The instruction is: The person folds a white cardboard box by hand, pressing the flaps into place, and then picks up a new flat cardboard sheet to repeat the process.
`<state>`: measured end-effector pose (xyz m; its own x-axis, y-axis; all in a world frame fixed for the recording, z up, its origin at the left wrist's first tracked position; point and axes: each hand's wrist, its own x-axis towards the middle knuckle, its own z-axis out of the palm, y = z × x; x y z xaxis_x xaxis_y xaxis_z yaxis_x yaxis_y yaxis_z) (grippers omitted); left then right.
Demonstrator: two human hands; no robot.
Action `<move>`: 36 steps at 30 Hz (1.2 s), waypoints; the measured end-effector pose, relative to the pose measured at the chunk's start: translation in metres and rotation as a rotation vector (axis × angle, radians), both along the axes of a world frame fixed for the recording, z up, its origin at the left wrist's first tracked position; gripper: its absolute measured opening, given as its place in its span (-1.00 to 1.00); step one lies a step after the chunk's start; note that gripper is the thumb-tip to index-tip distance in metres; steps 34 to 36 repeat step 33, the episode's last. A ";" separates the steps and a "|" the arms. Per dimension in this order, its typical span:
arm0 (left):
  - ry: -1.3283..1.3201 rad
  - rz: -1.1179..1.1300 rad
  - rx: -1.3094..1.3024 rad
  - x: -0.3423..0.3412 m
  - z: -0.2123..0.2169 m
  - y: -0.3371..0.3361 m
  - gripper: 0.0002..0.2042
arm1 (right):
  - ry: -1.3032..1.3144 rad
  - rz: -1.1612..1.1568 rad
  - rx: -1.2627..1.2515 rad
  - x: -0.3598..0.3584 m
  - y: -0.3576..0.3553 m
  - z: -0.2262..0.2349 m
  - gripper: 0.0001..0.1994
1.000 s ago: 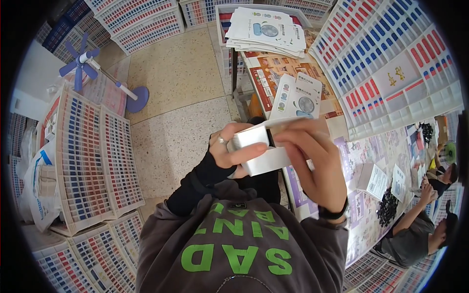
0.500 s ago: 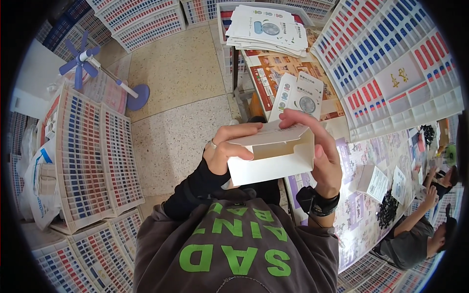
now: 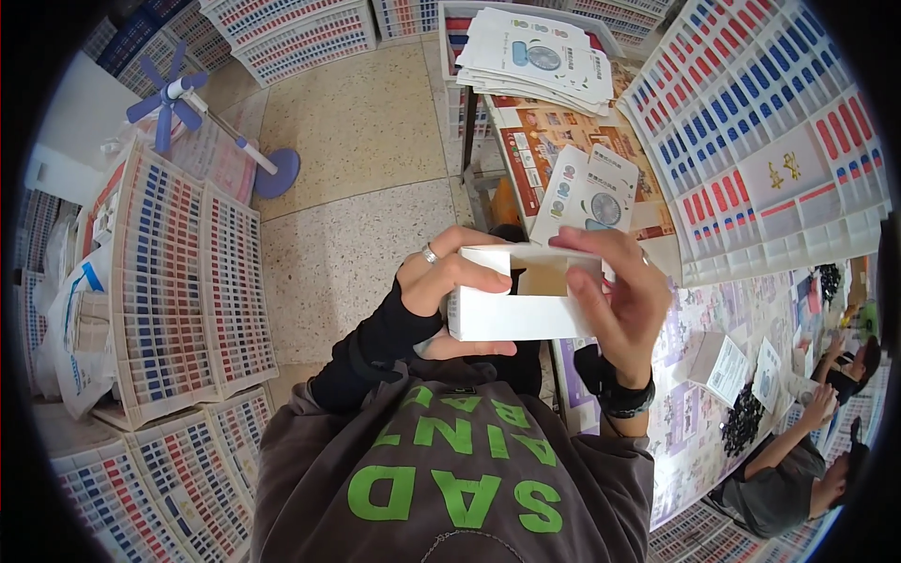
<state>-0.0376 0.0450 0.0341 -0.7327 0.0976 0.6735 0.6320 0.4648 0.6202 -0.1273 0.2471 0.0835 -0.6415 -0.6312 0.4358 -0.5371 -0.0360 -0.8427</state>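
Note:
A small white cardboard box (image 3: 521, 319) is held in front of my chest, its open side upward and its tan inside showing. My left hand (image 3: 443, 275) wraps round the left end, with a finger lying over the near edge and the thumb low at the near wall. At the right end, my right hand (image 3: 627, 293) is curled on the box, its thumb at the opening and its fingertips by the far edge. Part of the far wall and the underside are hidden.
A table (image 3: 678, 375) to the right bears flat printed cartons (image 3: 587, 188), a carton stack (image 3: 540, 61), a white box (image 3: 721, 364) and small black parts (image 3: 743, 422). Crates (image 3: 751, 122) rise far right; more crates (image 3: 164, 281) and a fan (image 3: 171, 94) stand left. Co-workers (image 3: 784, 479) sit at right.
The box has tipped so its opening faces more upward, and its far flap no longer leans over it. My right thumb has moved from the outer right end to the opening.

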 end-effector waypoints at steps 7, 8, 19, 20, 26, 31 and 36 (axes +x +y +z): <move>-0.030 -0.189 0.339 -0.004 -0.014 -0.001 -0.35 | 0.674 0.166 0.181 -0.005 0.007 0.016 -0.37; -0.046 -0.210 0.383 -0.003 -0.013 0.000 -0.34 | 0.708 0.174 0.224 -0.002 0.007 0.017 -0.35; -0.198 -0.290 0.443 -0.001 -0.017 0.000 -0.37 | 0.831 0.160 0.376 0.001 0.012 -0.006 -0.36; -0.209 -0.285 0.446 -0.001 -0.018 0.001 -0.37 | 0.827 0.155 0.378 0.000 0.012 -0.007 -0.36; -0.192 -0.349 0.461 -0.005 -0.024 0.008 -0.35 | 0.803 0.212 0.338 -0.007 0.017 -0.013 -0.37; -0.053 -0.226 0.273 -0.012 -0.029 0.010 -0.32 | 0.412 0.253 0.188 -0.008 0.019 -0.019 -0.38; -0.006 -0.175 0.246 -0.012 -0.031 0.010 -0.30 | 0.391 0.204 0.196 -0.003 0.018 -0.019 -0.38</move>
